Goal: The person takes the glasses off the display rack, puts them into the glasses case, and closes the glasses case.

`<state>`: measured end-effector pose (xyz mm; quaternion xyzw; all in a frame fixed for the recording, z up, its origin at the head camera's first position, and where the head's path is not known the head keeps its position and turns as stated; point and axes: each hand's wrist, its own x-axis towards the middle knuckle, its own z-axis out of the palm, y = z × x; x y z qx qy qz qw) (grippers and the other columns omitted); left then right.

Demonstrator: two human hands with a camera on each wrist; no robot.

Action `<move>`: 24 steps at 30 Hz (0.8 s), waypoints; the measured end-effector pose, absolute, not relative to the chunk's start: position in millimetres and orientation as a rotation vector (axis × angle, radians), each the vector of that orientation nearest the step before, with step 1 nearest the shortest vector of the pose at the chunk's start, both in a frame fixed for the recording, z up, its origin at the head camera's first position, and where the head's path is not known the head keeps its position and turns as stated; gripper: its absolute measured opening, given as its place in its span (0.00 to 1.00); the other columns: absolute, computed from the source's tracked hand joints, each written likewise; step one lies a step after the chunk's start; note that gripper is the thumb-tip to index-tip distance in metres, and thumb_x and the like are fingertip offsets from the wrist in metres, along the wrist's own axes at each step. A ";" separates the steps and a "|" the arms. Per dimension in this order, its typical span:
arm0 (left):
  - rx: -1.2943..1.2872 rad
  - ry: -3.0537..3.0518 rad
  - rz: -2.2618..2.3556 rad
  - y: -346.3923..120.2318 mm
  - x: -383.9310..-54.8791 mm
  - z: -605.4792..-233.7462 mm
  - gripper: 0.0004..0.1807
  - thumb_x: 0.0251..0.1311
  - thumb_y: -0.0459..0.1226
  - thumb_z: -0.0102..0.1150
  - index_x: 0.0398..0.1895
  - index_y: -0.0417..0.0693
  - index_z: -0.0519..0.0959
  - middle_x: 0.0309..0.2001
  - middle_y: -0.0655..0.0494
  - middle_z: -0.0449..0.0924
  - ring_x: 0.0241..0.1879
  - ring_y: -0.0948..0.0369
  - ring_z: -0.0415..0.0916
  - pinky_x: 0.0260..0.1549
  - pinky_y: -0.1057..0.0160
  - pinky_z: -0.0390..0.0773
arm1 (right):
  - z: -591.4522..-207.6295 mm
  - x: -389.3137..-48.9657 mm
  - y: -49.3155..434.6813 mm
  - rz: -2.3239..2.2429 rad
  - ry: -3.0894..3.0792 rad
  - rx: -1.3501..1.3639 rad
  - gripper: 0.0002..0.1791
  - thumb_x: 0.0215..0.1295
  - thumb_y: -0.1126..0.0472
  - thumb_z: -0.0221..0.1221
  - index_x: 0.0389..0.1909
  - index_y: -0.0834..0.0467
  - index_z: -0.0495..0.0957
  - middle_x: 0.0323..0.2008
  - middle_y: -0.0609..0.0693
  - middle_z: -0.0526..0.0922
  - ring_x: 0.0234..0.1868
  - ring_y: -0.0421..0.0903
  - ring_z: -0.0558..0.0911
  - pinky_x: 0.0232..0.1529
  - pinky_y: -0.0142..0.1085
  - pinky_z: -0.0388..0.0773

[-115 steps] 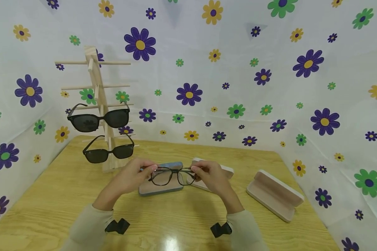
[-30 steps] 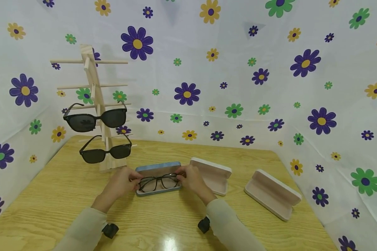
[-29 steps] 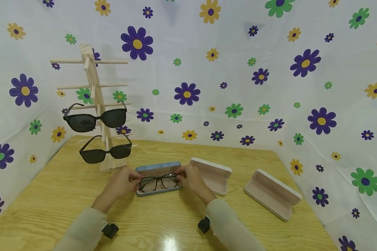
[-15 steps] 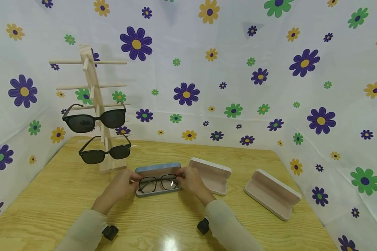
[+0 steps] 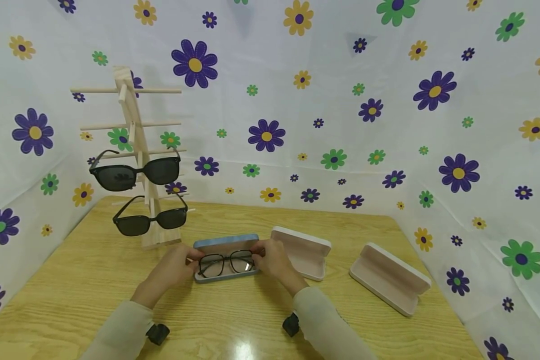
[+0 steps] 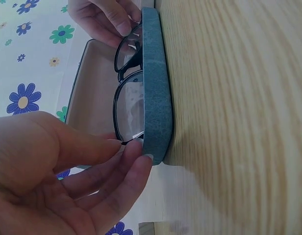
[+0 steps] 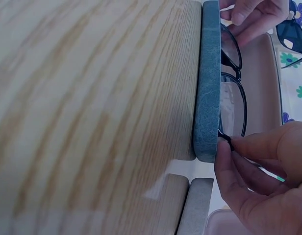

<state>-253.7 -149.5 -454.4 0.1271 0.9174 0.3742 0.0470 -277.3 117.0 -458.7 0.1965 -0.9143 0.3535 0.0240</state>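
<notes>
Black-framed eyeglasses (image 5: 226, 263) with clear lenses sit in the open blue glasses case (image 5: 227, 278), its pale lining facing up. My left hand (image 5: 174, 265) pinches the left end of the frame between thumb and fingers. At the opposite end, my right hand (image 5: 273, 260) pinches the other hinge corner. In the left wrist view, the fingertips of the left hand (image 6: 92, 171) also touch the case's end wall. The right wrist view has the right hand (image 7: 268, 171) holding the frame at the case's rim. The folded temples are mostly hidden behind the lenses.
Two open pale cases, one (image 5: 303, 250) just right of the blue one and another (image 5: 389, 280) farther right, lie on the wooden table (image 5: 216, 320). A wooden rack (image 5: 137, 125) at the left bears upper sunglasses (image 5: 137, 173) and lower sunglasses (image 5: 152, 221). Flowered cloth stands behind.
Both hands have brought the eyeglasses from above the table down and left into the blue case. Over the last second, hands and glasses have barely moved.
</notes>
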 end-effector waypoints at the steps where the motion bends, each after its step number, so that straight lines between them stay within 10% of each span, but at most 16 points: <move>1: 0.381 2.799 1.140 -149.2 -253.8 -454.5 0.15 0.59 0.26 0.55 0.48 0.39 0.82 0.46 0.44 0.83 0.42 0.51 0.82 0.35 0.59 0.81 | -458.9 -277.5 117.0 1.087 -2.828 0.607 0.08 0.61 0.69 0.60 0.40 0.64 0.84 0.35 0.54 0.87 0.35 0.46 0.86 0.33 0.31 0.81; 24: 0.439 2.774 1.204 -162.6 -249.8 -450.3 0.15 0.59 0.23 0.52 0.46 0.38 0.82 0.45 0.46 0.81 0.42 0.55 0.79 0.36 0.61 0.79 | -457.0 -276.5 126.5 1.118 -2.845 0.598 0.09 0.62 0.68 0.58 0.40 0.62 0.84 0.39 0.54 0.87 0.37 0.47 0.85 0.35 0.33 0.81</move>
